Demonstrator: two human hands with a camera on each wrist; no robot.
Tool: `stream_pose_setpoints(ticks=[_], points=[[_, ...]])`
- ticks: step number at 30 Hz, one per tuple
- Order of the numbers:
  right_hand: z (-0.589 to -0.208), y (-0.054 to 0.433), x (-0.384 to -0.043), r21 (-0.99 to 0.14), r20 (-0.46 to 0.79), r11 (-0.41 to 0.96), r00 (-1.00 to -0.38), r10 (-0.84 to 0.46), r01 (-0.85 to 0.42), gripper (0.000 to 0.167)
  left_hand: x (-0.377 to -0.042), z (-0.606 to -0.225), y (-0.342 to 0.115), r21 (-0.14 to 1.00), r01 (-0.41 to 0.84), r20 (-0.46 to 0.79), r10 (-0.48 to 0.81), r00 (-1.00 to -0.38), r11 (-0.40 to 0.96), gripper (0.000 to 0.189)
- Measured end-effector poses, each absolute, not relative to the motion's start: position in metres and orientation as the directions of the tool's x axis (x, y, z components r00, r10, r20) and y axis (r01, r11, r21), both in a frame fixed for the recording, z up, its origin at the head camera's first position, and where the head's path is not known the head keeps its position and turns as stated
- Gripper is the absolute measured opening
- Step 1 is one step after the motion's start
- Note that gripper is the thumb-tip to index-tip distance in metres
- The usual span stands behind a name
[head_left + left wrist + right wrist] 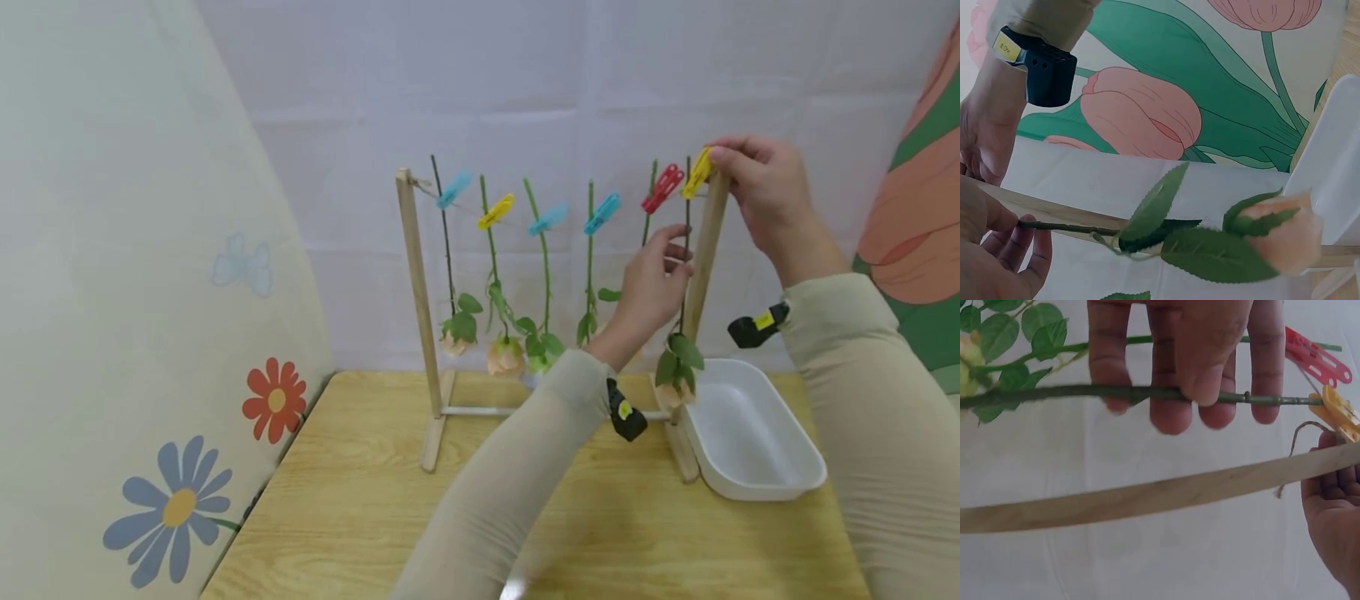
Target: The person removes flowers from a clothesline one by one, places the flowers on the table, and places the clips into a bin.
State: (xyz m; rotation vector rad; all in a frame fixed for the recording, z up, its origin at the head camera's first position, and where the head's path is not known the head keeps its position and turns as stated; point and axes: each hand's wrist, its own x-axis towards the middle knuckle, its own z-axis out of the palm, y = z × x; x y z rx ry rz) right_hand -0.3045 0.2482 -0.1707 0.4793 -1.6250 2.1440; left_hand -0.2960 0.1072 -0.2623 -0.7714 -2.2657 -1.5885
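Note:
My left hand [651, 279] pinches the dark stem of a peach rose [1285, 234] between thumb and fingers. The rose hangs bloom down beside the rack's right post, its leaves around the bloom. Higher up, my right hand [772, 196] pinches a yellow clothespin [697, 173] between thumb and fingers. That clothespin sits at the stem's upper end, by the string near the post top; in the right wrist view its jaws are against the stem [1166, 393]. A red clothespin [663, 188] holds the neighbouring green stem, partly behind my left hand.
A wooden rack [420, 292] stands on the wood-grain table [360, 500]. Along its string hang several more roses, such as one peach rose [506, 357], under blue clothespins [602, 215] and a yellow one. A white basin [757, 433] stands at the right rack foot.

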Motion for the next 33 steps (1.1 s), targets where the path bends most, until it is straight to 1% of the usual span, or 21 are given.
stream_pose_setpoints(ticks=[5,10,14,18,20,22,27,33], points=[[-0.169,0.245,-0.307,-0.818,0.508,-0.215,-0.846,0.163,-0.533,0.008,-0.294,-0.262,0.107,0.803,0.541,0.481,0.264,-0.836,0.252,0.044],[-0.168,0.242,-0.31,-0.796,0.529,-0.2,-0.817,0.23,-0.572,0.008,-0.293,-0.262,0.106,0.811,0.529,0.462,0.282,-0.841,0.25,0.043],[-0.167,0.238,-0.312,-0.748,0.544,-0.248,-0.783,0.301,-0.615,0.01,-0.292,-0.265,0.104,0.81,0.529,0.449,0.313,-0.837,0.253,0.043],[-0.165,0.237,-0.312,-0.703,0.559,-0.293,-0.758,0.337,-0.648,0.008,-0.289,-0.269,0.102,0.788,0.544,0.448,0.338,-0.828,0.289,0.043],[-0.164,0.238,-0.312,-0.691,0.56,-0.311,-0.755,0.341,-0.653,0.004,-0.288,-0.271,0.1,0.776,0.552,0.446,0.354,-0.822,0.305,0.044],[-0.164,0.238,-0.313,-0.679,0.566,-0.321,-0.75,0.342,-0.66,0.003,-0.288,-0.273,0.098,0.758,0.564,0.444,0.374,-0.814,0.328,0.045],[-0.163,0.24,-0.312,-0.645,0.586,-0.366,-0.741,0.328,-0.671,0.012,-0.286,-0.274,0.09,0.706,0.597,0.44,0.425,-0.791,0.381,0.048],[-0.164,0.246,-0.307,-0.613,0.602,-0.442,-0.75,0.275,-0.655,0.021,-0.284,-0.276,0.081,0.662,0.625,0.45,0.447,-0.773,0.413,0.052]])
